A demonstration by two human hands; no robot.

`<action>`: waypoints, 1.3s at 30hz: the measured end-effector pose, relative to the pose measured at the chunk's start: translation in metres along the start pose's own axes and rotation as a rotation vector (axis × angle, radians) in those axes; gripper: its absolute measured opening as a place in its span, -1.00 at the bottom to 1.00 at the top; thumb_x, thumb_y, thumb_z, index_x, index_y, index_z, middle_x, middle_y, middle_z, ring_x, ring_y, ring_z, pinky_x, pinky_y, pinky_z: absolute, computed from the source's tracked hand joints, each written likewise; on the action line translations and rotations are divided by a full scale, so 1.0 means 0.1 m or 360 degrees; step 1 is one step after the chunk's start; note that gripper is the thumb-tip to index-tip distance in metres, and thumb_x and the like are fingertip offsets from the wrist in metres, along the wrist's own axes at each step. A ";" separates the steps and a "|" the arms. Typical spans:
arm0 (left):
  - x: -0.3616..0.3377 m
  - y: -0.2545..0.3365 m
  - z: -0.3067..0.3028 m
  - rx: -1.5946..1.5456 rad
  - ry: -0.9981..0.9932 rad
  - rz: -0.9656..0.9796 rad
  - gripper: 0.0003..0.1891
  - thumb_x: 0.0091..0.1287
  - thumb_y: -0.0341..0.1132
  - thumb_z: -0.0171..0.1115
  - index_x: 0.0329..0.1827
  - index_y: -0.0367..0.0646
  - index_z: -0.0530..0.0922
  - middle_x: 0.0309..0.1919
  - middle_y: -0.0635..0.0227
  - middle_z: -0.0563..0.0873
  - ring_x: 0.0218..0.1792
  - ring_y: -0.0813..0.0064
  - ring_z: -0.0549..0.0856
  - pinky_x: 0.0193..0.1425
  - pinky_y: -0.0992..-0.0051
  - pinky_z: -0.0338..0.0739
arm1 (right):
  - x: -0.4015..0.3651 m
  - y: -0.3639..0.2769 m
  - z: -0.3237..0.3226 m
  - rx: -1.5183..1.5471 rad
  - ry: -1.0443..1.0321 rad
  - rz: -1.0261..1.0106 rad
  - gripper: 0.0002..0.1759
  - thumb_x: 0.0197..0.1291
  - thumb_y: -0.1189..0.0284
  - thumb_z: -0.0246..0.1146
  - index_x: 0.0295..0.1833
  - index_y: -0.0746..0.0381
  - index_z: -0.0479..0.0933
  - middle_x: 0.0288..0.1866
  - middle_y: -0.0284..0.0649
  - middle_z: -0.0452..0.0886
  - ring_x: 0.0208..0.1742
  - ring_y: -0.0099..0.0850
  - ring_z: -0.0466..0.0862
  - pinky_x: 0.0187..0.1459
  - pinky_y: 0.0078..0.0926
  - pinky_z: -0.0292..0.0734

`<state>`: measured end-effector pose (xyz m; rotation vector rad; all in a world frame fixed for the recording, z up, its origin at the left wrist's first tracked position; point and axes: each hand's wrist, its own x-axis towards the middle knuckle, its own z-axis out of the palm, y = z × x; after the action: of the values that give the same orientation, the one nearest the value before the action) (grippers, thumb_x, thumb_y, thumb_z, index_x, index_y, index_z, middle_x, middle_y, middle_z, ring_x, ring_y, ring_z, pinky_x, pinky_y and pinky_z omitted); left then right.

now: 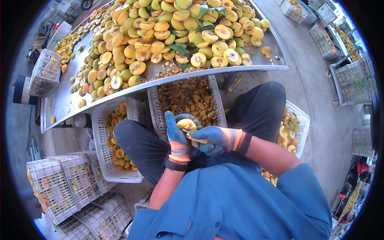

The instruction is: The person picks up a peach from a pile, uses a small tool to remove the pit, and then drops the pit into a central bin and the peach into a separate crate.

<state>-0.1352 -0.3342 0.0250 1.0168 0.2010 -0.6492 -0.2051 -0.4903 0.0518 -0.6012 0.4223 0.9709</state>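
Both my hands wear blue and orange work gloves and meet over my lap. My left hand (pixel 175 134) is wrapped round a halved yellow peach (pixel 186 124), cut face up. In my right hand (pixel 218 138) is a small pitting knife with a light wooden handle (pixel 199 139); its tip touches the near side of the fruit, and the blade is mostly hidden by the gloves. Just beyond my hands, between my knees, a white crate (pixel 153 105) holds many small peach pieces.
A metal table (pixel 224 72) ahead is heaped with whole and halved peaches (pixel 160 32), with loose pits (pixel 172 71) near its edge. Crates of peaches flank my legs, one left (pixel 100 154) and one right (pixel 303 120). Stacked crates (pixel 52 188) stand at lower left.
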 end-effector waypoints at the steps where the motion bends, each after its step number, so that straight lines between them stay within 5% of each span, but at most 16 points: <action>1: 0.00 0.03 0.02 -0.0003 0.0010 -0.0048 -0.23 0.63 0.40 -0.04 -0.18 -0.25 0.68 -0.40 0.17 0.78 -0.35 0.32 0.78 -0.20 0.37 0.72 | 0.00 0.01 0.00 -0.0012 0.0031 -0.0008 -0.49 0.65 -0.11 0.12 -0.12 0.14 0.50 -0.62 -0.47 0.31 -0.75 -0.67 0.17 -0.73 -0.65 0.06; 8: 0.03 0.02 -0.06 0.0106 -0.0258 -0.0045 -0.22 0.63 0.41 -0.05 -0.16 -0.25 0.68 -0.35 0.15 0.78 -0.37 0.30 0.78 -0.17 0.37 0.74 | -0.03 0.07 -0.07 0.0028 -0.0166 -0.0035 -0.50 0.68 -0.08 0.08 -0.10 0.16 0.50 -0.67 -0.42 0.30 -0.80 -0.65 0.20 -0.77 -0.66 0.11; 11: -0.01 0.09 0.00 -0.0414 -0.0296 -0.0290 -0.43 0.65 0.21 0.17 -0.03 -0.24 0.65 -0.25 0.17 0.78 -0.26 0.31 0.80 -0.05 0.38 0.76 | -0.07 0.05 -0.04 0.0102 -0.0237 -0.0101 -0.52 0.66 -0.04 0.13 -0.10 0.18 0.50 -0.62 -0.44 0.32 -0.74 -0.66 0.25 -0.74 -0.69 0.13; 14: -0.16 0.28 0.01 0.1043 -0.0120 0.0859 -0.69 0.40 -0.37 0.47 0.09 -0.25 0.58 -0.14 0.22 0.76 -0.10 0.35 0.80 0.08 0.42 0.74 | -0.17 0.01 0.05 0.0191 -0.0216 -0.0317 -0.55 0.66 0.01 0.15 -0.06 0.21 0.54 -0.58 -0.44 0.35 -0.71 -0.67 0.28 -0.71 -0.69 0.14; 15: -0.22 0.42 0.02 0.1492 0.0035 0.1180 -0.54 0.25 -0.64 0.57 0.14 -0.26 0.54 -0.11 0.25 0.75 -0.03 0.36 0.80 0.14 0.44 0.72 | -0.20 -0.01 0.05 0.0224 -0.0208 -0.0400 -0.56 0.66 0.03 0.16 -0.04 0.22 0.56 -0.57 -0.44 0.36 -0.71 -0.67 0.28 -0.70 -0.68 0.15; 16: -0.24 0.56 -0.04 0.1535 0.0132 0.1237 -0.53 0.22 -0.67 0.56 0.13 -0.28 0.55 -0.12 0.26 0.74 -0.04 0.36 0.80 0.15 0.44 0.72 | -0.18 -0.07 -0.02 -0.0113 0.0056 -0.0446 -0.57 0.67 0.07 0.14 0.09 0.26 0.62 -0.53 -0.29 0.48 -0.59 -0.53 0.46 -0.56 -0.49 0.40; 18: -0.33 0.91 -0.21 0.1863 0.0351 0.1528 -0.51 0.19 -0.71 0.54 0.16 -0.29 0.55 -0.11 0.26 0.73 -0.03 0.37 0.79 0.16 0.45 0.71 | 0.16 0.07 -0.23 -0.1091 0.0632 -0.1047 -0.66 0.70 0.16 0.12 0.07 0.21 0.62 -0.50 -0.42 0.46 -0.56 -0.60 0.47 -0.54 -0.56 0.35; 19: -0.40 1.14 -0.34 0.2150 0.0465 0.1756 -0.50 0.20 -0.73 0.53 0.18 -0.30 0.55 -0.08 0.25 0.73 -0.01 0.37 0.78 0.16 0.45 0.71 | 0.16 0.07 -0.19 -0.1212 0.0715 -0.1042 -0.63 0.69 0.16 0.13 0.08 0.25 0.64 -0.42 -0.26 0.55 -0.45 -0.40 0.55 -0.39 -0.42 0.43; 21: -0.44 1.30 -0.96 0.2023 0.0831 0.1747 -0.54 0.28 -0.62 0.51 0.23 -0.30 0.57 0.02 0.17 0.69 0.02 0.31 0.76 0.17 0.38 0.70 | 0.16 0.05 -0.10 -0.1452 0.0887 -0.1018 -0.58 0.67 0.15 0.15 0.10 0.31 0.67 -0.27 0.05 0.72 -0.22 0.01 0.72 -0.10 -0.15 0.60; 23: -0.44 1.54 -1.77 0.2087 0.1062 0.1693 -0.58 0.39 -0.48 0.48 0.28 -0.30 0.58 0.13 0.09 0.64 0.06 0.23 0.74 0.19 0.30 0.69 | 0.24 0.13 -0.16 -0.1938 0.0977 -0.1317 -0.57 0.66 0.13 0.19 0.02 0.33 0.68 -0.25 0.06 0.74 -0.24 -0.08 0.71 -0.10 -0.14 0.57; 26: -0.15 1.96 -1.91 0.2314 0.1500 0.1465 -0.63 0.47 -0.29 0.45 0.25 -0.25 0.65 0.20 0.06 0.67 0.11 0.11 0.73 0.28 0.19 0.64 | 0.30 0.12 -0.14 -0.1730 0.0931 -0.1186 -0.59 0.63 0.14 0.25 -0.03 0.33 0.66 -0.30 0.01 0.71 -0.28 -0.22 0.67 -0.13 -0.14 0.54; 29: 0.40 2.10 -1.42 0.1935 0.0826 0.1424 -0.64 0.42 -0.25 0.51 0.19 -0.21 0.71 0.12 0.10 0.73 0.19 0.11 0.70 0.33 0.17 0.60 | 0.34 0.10 -0.10 -0.1564 0.0951 -0.1240 -0.61 0.63 0.15 0.26 -0.05 0.30 0.67 -0.33 -0.01 0.71 -0.28 -0.22 0.66 -0.13 -0.16 0.53; 33: 1.60 2.01 -0.77 0.2600 0.0809 0.1639 -0.51 0.40 0.00 0.48 0.23 -0.17 0.73 0.19 0.05 0.74 0.35 0.03 0.63 0.45 0.08 0.48 | 0.28 0.06 -0.11 -0.1750 0.0948 -0.1400 -0.66 0.62 0.26 0.25 0.08 0.37 0.66 -0.24 0.01 0.75 -0.20 -0.27 0.75 -0.13 -0.24 0.60; 36: 2.20 1.90 -0.61 0.3230 0.0822 0.0760 -0.30 0.35 0.32 0.32 0.31 -0.06 0.72 0.46 0.05 0.56 0.57 -0.01 0.38 0.58 -0.24 0.17 | 0.13 -0.01 -0.08 -0.1859 0.0992 -0.1394 -0.67 0.62 0.30 0.23 0.11 0.40 0.63 -0.24 0.02 0.75 -0.19 -0.18 0.78 -0.16 -0.22 0.61; 37: 2.25 1.90 -0.47 0.3189 0.0803 0.0492 -0.34 0.35 0.26 0.37 0.30 -0.05 0.71 0.51 0.11 0.52 0.58 0.02 0.37 0.58 -0.24 0.17 | 0.11 -0.03 -0.10 -0.1940 0.1011 -0.1420 -0.69 0.63 0.31 0.22 0.11 0.39 0.63 -0.25 0.03 0.74 -0.20 -0.15 0.77 -0.18 -0.21 0.61; 39: 2.36 1.83 -0.48 0.3075 0.0856 0.0521 -0.32 0.33 0.24 0.40 0.35 -0.04 0.67 0.53 0.12 0.49 0.60 0.03 0.34 0.60 -0.22 0.15 | 0.05 -0.07 -0.14 -0.2100 0.1054 -0.1473 -0.71 0.63 0.34 0.19 0.10 0.39 0.62 -0.27 0.03 0.71 -0.22 -0.08 0.77 -0.20 -0.20 0.60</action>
<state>0.1669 -0.3248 0.0267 2.9996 -0.2343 -0.0524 -0.1975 -0.4991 0.0402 -2.1120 -0.0310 -0.0170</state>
